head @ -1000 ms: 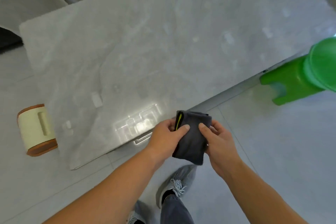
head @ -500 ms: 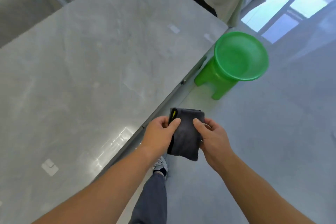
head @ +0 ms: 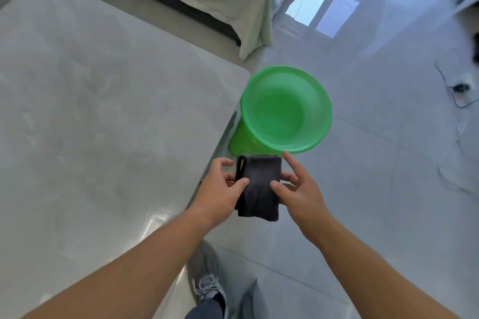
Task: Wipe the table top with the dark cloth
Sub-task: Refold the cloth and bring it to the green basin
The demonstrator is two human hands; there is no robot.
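Two hands hold the dark cloth [head: 260, 186] as they did half a sec ago, but the view has swung right: the green basin [head: 285, 109] that sat up at far right now fills the centre, just beyond the cloth, and less of the bench [head: 103, 111] shows at left. The cloth is folded to a narrow pad, long axis running near-to-far, far end squared off toward the basin, near end hanging loose w/ a ragged edge; a yellow tag shows at its far left corner. It's in the air off the bench's right edge, over the floor [head: 388, 189], not touching the top. Left hand [head: 220, 194] grip: thumb pressed on the cloth's upper face, fingers curled under its left side, closed on it. Right hand [head: 298, 189] grip has loosened vs before: thumb tip on the cloth's right edge, index finger now lifted and pointing toward the basin rim, other fingers partly behind the cloth, so a light pinch only. A grey shoe [head: 210, 290] shows below.
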